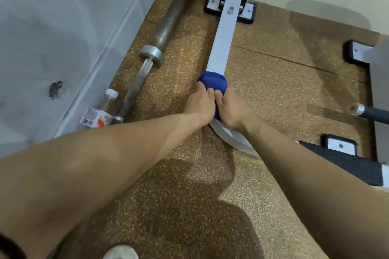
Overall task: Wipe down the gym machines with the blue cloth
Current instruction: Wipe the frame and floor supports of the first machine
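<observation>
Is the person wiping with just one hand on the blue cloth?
No, the left hand and the right hand both grip the blue cloth, bunched over the white machine bar.

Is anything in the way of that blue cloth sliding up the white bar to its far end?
Nothing visible for most of the way. The left hand and right hand grip the blue cloth on the white bar, which is bare up to a bolt near its far end.
</observation>
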A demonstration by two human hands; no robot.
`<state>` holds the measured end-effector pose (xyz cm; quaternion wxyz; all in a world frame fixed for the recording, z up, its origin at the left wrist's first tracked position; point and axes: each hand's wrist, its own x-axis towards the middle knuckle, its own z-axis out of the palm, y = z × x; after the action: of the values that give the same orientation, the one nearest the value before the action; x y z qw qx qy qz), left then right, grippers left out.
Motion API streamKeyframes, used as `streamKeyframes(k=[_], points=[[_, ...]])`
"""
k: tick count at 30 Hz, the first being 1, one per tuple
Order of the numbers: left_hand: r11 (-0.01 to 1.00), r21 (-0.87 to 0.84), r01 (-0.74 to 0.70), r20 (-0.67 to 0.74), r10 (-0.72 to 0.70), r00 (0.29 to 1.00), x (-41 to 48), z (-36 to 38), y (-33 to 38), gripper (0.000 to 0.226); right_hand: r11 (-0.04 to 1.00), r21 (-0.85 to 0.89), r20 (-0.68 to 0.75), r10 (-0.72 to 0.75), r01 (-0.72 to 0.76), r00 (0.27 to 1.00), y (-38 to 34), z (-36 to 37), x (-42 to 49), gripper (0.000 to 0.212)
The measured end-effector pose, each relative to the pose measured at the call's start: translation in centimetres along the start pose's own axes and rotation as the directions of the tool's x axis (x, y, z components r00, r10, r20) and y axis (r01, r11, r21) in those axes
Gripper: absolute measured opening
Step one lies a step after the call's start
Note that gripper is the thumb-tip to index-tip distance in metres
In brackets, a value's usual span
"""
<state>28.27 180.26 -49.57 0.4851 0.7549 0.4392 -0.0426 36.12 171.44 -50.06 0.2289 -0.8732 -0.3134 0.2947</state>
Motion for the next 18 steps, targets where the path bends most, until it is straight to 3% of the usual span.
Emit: streamKeyframes(k=[2,4,6,9,15,18], points=[[1.0,0.005,0.003,0.03,-0.003,1.0,-3.0,1.5,-0.3,0.053,0.992,-0.116,0.051,-0.046,0.052,0.998,1.4,-0.8,-2.5,0.042],[0.991,0.117,-0.058,0.07,0.05,0.996,-6.5,3.2,-1.1,0.069,0.958,-0.264,0.122,-0.082,0.112,0.989,3.4,-1.9,-5.5,0.039],[0.953,0.269,-0.14,0.089,0.121,0.989,-8.5,4.6,-1.9,0.079,0.896,-0.413,0.158,-0.106,0.163,0.982,5.4,-2.6,-8.0,0.057],[0.828,0.498,-0.259,0.096,0.245,0.965,-9.0,5.2,-3.7,0.087,0.782,-0.604,0.081,-0.133,0.155,0.988,6.5,-1.8,-10.4,0.081],[0.54,0.699,-0.469,0.185,0.497,0.848,-4.9,1.4,-5.9,0.078,0.79,-0.6,-0.025,-0.174,0.124,0.984,3.6,0.4,-8.5,0.078],[0.328,0.769,-0.55,0.313,0.557,0.769,-2.1,-1.0,-4.9,0.073,0.838,-0.536,-0.034,-0.144,0.103,0.989,2.3,0.3,-6.6,0.072]])
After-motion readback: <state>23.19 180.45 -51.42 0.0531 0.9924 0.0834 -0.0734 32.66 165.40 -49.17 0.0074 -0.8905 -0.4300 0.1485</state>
